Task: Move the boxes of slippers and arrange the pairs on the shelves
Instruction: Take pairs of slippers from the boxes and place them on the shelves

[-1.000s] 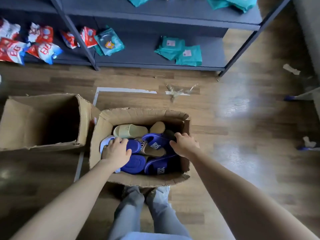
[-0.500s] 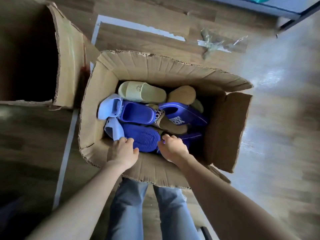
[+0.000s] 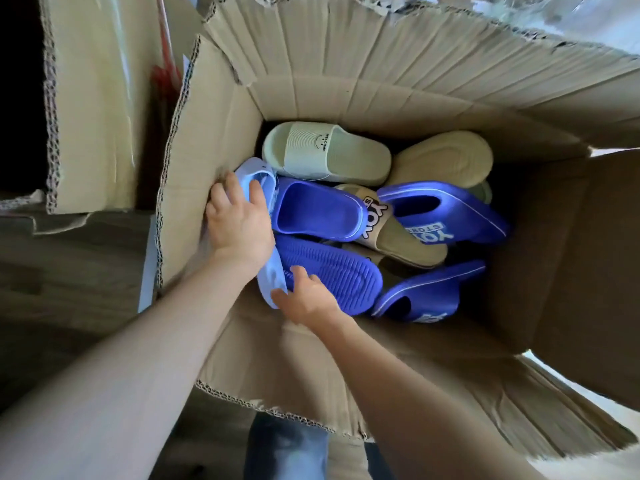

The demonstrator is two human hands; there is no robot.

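An open cardboard box [image 3: 214, 133] holds several loose slippers. A pale green slipper [image 3: 325, 152] lies at the back, a tan one [image 3: 443, 159] beside it. Dark blue slippers [image 3: 318, 213] fill the middle and the right side. Two light blue slippers lie along the left wall. My left hand [image 3: 239, 220] grips the upper light blue slipper [image 3: 258, 176], fingers curled over its strap. My right hand [image 3: 306, 297] pinches the lower light blue slipper [image 3: 273, 282] at the front of the box, next to an upturned dark blue sole [image 3: 332, 271].
A second cardboard box [image 3: 93, 98] stands open at the left, touching this one. Wood floor [image 3: 69, 271] shows between them and at the lower left. My legs in blue jeans [image 3: 284, 448] are below the box's front flap.
The camera has dropped much closer over the box. My left hand moved up the left wall onto the upper light blue slipper. My right hand shifted left onto the lower light blue one.
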